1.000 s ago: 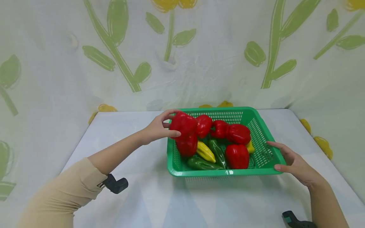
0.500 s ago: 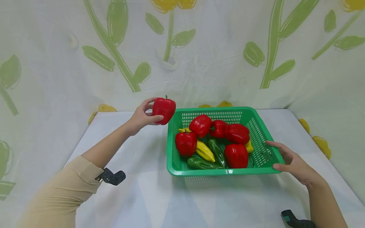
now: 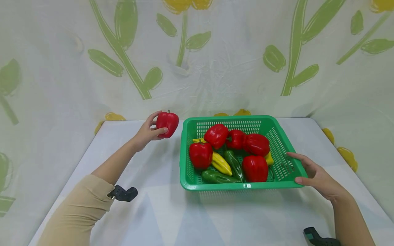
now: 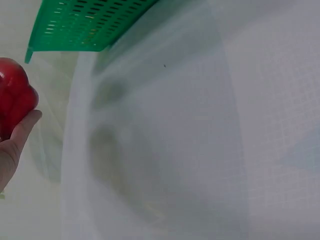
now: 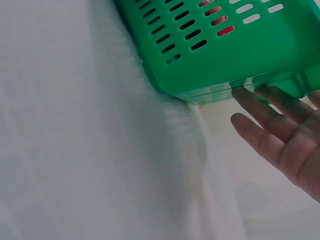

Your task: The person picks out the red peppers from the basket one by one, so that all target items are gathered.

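Observation:
My left hand (image 3: 147,132) holds a red bell pepper (image 3: 167,124) above the table, left of the green plastic basket (image 3: 227,186). Its stem points up, and thumb and fingers are round its sides. The left wrist view catches the same red bell pepper (image 4: 16,97) at its left edge, with part of the hand (image 4: 15,145). My right hand (image 3: 320,177) grips the basket's right end, thumb near the front corner. In the right wrist view, that hand's fingers (image 5: 270,120) lie against the basket's outer wall (image 5: 240,50).
Inside the basket lie several red bell peppers (image 3: 200,155), a long yellow pepper (image 3: 221,163), green peppers (image 3: 235,165) and another yellow piece (image 3: 269,159). The white table (image 3: 147,212) meets a flower-patterned curtain (image 3: 215,82) behind. Dark wrist straps (image 3: 123,193) sit on both arms.
My left hand has lifted the red bell pepper out of the basket, carried it left, then lowered it slightly. The right hand and the basket stay almost unmoved.

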Tool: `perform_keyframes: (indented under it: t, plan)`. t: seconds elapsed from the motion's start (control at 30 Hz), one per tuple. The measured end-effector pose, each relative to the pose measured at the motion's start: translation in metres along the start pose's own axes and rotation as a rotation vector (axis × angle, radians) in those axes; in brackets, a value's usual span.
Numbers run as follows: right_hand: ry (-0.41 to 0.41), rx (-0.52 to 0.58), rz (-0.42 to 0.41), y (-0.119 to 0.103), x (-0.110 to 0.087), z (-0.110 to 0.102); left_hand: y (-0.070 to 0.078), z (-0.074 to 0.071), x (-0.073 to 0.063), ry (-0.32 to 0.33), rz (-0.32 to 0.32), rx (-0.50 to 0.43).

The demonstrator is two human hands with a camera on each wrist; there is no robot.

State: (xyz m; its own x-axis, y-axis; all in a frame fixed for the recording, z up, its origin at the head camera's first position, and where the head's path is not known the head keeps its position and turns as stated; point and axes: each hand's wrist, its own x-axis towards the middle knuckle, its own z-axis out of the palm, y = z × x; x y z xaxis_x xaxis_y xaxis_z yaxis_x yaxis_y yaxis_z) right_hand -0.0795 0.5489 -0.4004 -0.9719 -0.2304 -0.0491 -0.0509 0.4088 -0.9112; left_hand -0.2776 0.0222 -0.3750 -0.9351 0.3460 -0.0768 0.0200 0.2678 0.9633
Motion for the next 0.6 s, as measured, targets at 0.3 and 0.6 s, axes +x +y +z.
perform_keyframes:
  t: [0.3, 0.6]
  plan:
    - [-0.002, 0.01, 0.007, -0.003, 0.0, 0.0, -0.042, 0.002, 0.008, 0.048, -0.091, 0.058]
    - [0.001, 0.011, -0.019, 0.003, 0.001, -0.001, -0.067, 0.007, 0.015, 0.084, -0.166, 0.043]
